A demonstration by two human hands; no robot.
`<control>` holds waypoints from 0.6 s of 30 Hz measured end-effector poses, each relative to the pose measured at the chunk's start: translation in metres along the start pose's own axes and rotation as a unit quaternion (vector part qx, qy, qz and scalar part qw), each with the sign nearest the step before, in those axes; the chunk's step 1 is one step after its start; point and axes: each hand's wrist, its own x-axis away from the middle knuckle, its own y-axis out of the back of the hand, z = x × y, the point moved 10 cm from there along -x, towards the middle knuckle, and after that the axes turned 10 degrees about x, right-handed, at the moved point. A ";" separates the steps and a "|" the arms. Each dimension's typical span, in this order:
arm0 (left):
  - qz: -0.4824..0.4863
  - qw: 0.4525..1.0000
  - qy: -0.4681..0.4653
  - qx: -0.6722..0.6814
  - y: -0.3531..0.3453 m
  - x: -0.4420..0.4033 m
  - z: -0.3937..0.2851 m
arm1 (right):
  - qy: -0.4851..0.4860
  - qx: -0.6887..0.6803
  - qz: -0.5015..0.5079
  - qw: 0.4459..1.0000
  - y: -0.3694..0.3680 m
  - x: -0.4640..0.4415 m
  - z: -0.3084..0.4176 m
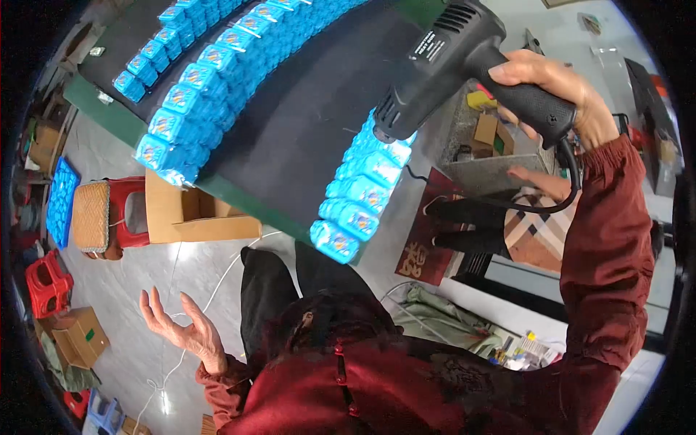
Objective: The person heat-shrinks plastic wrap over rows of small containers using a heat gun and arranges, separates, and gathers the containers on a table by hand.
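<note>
My right hand (554,83) is closed around the handle of a black heat gun (438,69), and a black cord runs from the handle's end. The gun's nozzle points down over a short row of glossy blue packs (360,196) at the near edge of a dark-topped table (290,138). Those packs stand side by side with clear, shiny wrap on them. Away from the table, my left hand (187,330) hangs over the floor with its fingers spread and nothing in it.
Longer curved rows of blue packs (199,109) cover the table's left part. An open cardboard box (163,210) stands beside the table, near a cushioned chair (92,217) and a red stool (48,284). Another person (536,232) is at the right. A white cable (217,290) crosses the floor.
</note>
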 end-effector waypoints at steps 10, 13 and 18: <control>0.015 0.999 -0.036 0.013 0.052 -0.030 0.055 | -0.015 -0.036 -0.172 0.984 0.009 -0.007 -0.013; 0.036 0.998 -0.042 0.018 0.047 -0.029 0.054 | -0.028 -0.037 -0.096 0.994 -0.034 0.025 -0.006; 0.037 0.996 -0.080 0.034 0.037 -0.032 0.019 | 0.050 -0.096 -0.120 0.987 -0.027 0.045 -0.001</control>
